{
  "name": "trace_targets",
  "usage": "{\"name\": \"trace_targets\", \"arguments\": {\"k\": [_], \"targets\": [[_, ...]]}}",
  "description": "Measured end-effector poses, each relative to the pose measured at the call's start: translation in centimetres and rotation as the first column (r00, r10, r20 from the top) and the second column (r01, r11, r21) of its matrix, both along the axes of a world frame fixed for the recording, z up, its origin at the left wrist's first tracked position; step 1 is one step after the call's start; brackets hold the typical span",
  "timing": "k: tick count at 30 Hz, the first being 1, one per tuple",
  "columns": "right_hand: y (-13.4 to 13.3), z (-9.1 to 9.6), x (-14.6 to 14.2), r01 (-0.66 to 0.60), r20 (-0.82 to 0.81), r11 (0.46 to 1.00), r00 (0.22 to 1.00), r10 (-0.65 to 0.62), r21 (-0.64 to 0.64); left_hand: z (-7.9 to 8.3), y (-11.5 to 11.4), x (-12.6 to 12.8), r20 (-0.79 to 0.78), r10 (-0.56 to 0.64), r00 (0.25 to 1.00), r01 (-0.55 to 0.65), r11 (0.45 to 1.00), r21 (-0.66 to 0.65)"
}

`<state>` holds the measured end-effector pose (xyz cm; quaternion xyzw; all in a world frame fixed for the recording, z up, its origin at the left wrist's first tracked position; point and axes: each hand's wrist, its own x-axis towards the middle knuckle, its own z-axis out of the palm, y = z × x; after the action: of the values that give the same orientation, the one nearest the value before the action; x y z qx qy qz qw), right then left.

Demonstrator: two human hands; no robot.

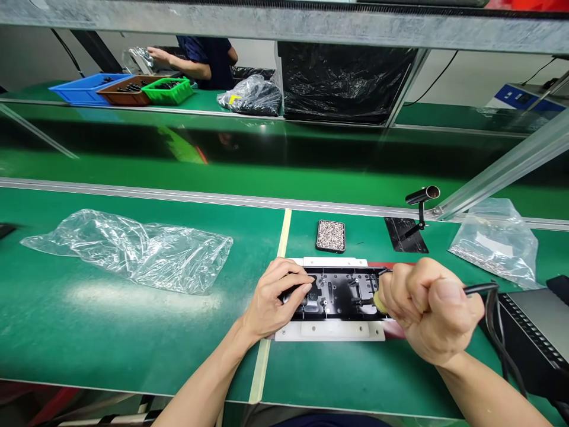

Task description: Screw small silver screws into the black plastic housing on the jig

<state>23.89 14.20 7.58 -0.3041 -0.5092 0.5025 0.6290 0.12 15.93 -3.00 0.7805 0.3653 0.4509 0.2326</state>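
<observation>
A black plastic assembly part (338, 292) lies in a white fixture (331, 330) on the green bench. My left hand (278, 299) rests on the part's left end, fingers curled and pressing down on it. My right hand (429, 308) is a closed fist around a corded hand tool (380, 301), its yellowish tip touching the right side of the part. The tool's black cable (491, 308) trails off to the right.
A small tray of tiny screws (331, 235) sits behind the fixture. A crumpled clear bag (133, 249) lies left, another bag (495, 240) right. A black box (533, 338) stands at right. Across the conveyor, another person works beside coloured bins (124, 89).
</observation>
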Motion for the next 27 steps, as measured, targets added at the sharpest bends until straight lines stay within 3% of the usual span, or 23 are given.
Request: {"name": "trace_targets", "arguments": {"k": [27], "targets": [[-0.04, -0.36, -0.03, 0.005, -0.023, 1.000, 1.000, -0.005, 0.002, -0.03, 0.01, 0.07, 0.009, -0.002, 1.000, 0.002, 1.000, -0.003]]}}
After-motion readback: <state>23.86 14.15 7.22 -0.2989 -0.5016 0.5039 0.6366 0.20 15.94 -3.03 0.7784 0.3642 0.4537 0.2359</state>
